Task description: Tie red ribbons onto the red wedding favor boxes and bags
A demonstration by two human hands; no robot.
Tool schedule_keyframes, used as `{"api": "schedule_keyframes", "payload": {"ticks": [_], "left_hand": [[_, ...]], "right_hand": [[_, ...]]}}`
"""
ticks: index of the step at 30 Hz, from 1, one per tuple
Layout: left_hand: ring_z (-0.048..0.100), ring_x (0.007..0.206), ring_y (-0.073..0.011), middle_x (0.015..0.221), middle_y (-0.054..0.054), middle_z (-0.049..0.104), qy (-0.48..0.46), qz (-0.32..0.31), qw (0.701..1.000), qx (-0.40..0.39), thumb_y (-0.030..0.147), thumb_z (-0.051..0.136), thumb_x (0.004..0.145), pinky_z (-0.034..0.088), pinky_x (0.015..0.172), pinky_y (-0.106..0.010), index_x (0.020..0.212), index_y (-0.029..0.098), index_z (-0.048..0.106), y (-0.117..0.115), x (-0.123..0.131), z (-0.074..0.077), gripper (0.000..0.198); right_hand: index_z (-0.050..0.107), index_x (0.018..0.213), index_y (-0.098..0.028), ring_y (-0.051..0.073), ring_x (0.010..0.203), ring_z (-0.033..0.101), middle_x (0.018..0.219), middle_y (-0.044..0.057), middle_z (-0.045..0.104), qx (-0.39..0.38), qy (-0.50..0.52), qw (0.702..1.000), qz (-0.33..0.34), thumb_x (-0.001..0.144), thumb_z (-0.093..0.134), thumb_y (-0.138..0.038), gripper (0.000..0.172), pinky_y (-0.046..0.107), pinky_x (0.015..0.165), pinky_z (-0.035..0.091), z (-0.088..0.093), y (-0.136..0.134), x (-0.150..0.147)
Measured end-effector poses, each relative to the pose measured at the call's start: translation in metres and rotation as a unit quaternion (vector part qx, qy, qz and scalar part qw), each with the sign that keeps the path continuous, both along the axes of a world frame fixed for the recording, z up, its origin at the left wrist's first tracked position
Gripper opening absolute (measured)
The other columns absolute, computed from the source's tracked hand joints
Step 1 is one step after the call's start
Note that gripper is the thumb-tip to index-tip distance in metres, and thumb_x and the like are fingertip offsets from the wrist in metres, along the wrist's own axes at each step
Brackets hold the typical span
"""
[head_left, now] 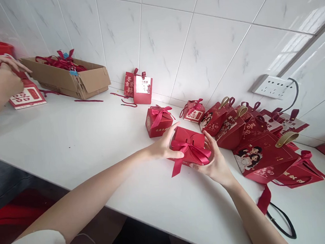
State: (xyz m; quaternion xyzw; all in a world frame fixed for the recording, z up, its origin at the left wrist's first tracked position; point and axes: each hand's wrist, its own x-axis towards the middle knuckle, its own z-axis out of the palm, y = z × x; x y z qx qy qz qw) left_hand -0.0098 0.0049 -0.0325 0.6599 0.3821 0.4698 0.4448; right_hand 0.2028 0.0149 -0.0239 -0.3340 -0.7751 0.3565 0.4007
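Between my two hands is a red gift box (188, 135) with a satin ribbon bow (192, 149) tied across its top. My left hand (166, 144) grips its left side, thumb on the top near the bow. On the opposite side, my right hand (212, 155) wraps the box with the fingers behind and the thumb along the front edge. Just behind my left hand stands a second red gift box (159, 128), also tied with a bow. A smaller box with a white label (193, 113) sits farther back near the wall.
Several red boxes with loop handles (253, 148) crowd the right side. A cardboard carton (90, 82) of red ribbons stands at the back left. Another person's hands (2, 77) work over a red box (29, 96) at far left. A power strip (274, 86) is on the tiled wall.
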Motion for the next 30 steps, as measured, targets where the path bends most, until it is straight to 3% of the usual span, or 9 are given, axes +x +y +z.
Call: {"api": "schedule_keyframes", "payload": {"ticks": [4, 6, 10, 22, 26, 30], "left_hand": [[0.025, 0.137, -0.0319, 0.151, -0.011, 0.018, -0.007, -0.031, 0.999, -0.006, 0.03, 0.075, 0.059, 0.028, 0.109, -0.05, 0.145, 0.028, 0.008, -0.003, 0.002, 0.004, 0.109], [0.027, 0.137, -0.0312, 0.149, -0.012, 0.024, 0.004, -0.045, 0.999, 0.007, 0.026, 0.074, 0.06, 0.029, 0.109, -0.049, 0.145, 0.027, 0.013, -0.005, 0.002, 0.008, 0.105], [0.025, 0.138, -0.03, 0.148, -0.012, 0.028, 0.051, -0.014, 0.998, 0.024, 0.027, 0.074, 0.062, 0.031, 0.109, -0.044, 0.143, 0.023, 0.021, -0.006, 0.002, 0.014, 0.096], [0.027, 0.137, -0.0291, 0.151, -0.013, 0.022, 0.096, -0.006, 0.995, -0.007, 0.033, 0.078, 0.059, 0.032, 0.108, -0.043, 0.144, 0.021, 0.015, 0.005, -0.001, 0.003, 0.107], [0.029, 0.135, -0.0331, 0.148, -0.014, 0.029, 0.198, 0.027, 0.98, 0.005, 0.023, 0.07, 0.066, 0.032, 0.106, -0.048, 0.143, 0.022, 0.021, 0.004, -0.004, 0.001, 0.091], [0.025, 0.135, -0.0358, 0.143, -0.015, 0.035, 0.346, 0.056, 0.936, 0.042, 0.016, 0.055, 0.075, 0.024, 0.105, -0.058, 0.139, 0.022, 0.032, 0.004, -0.007, -0.008, 0.067]], "right_hand": [[0.021, 0.141, -0.031, 0.03, 0.13, 0.038, 0.138, 0.012, 0.039, 0.033, 0.016, 0.999, -0.036, 0.06, 0.078, -0.033, 0.099, 0.052, 0.103, 0.036, -0.003, 0.0, 0.0], [0.022, 0.141, -0.03, 0.03, 0.129, 0.038, 0.138, 0.012, 0.038, 0.05, 0.031, 0.997, -0.047, 0.06, 0.078, -0.034, 0.099, 0.051, 0.104, 0.036, -0.003, 0.001, 0.0], [0.025, 0.14, -0.03, 0.03, 0.128, 0.039, 0.139, 0.012, 0.036, 0.066, 0.045, 0.995, -0.054, 0.057, 0.08, -0.033, 0.099, 0.05, 0.104, 0.036, -0.001, 0.002, 0.002], [0.026, 0.14, -0.031, 0.031, 0.129, 0.039, 0.138, 0.012, 0.037, 0.046, 0.039, 0.997, -0.056, 0.057, 0.08, -0.039, 0.099, 0.052, 0.102, 0.038, -0.001, 0.003, 0.003], [0.026, 0.139, -0.03, 0.031, 0.13, 0.037, 0.138, 0.013, 0.038, 0.033, 0.06, 0.994, -0.084, 0.055, 0.081, -0.039, 0.1, 0.053, 0.104, 0.035, -0.001, 0.005, 0.002], [0.028, 0.137, -0.027, 0.031, 0.125, 0.044, 0.136, 0.013, 0.042, -0.093, 0.134, 0.965, -0.206, 0.06, 0.077, -0.045, 0.094, 0.053, 0.103, 0.036, -0.005, 0.012, 0.003]]}}
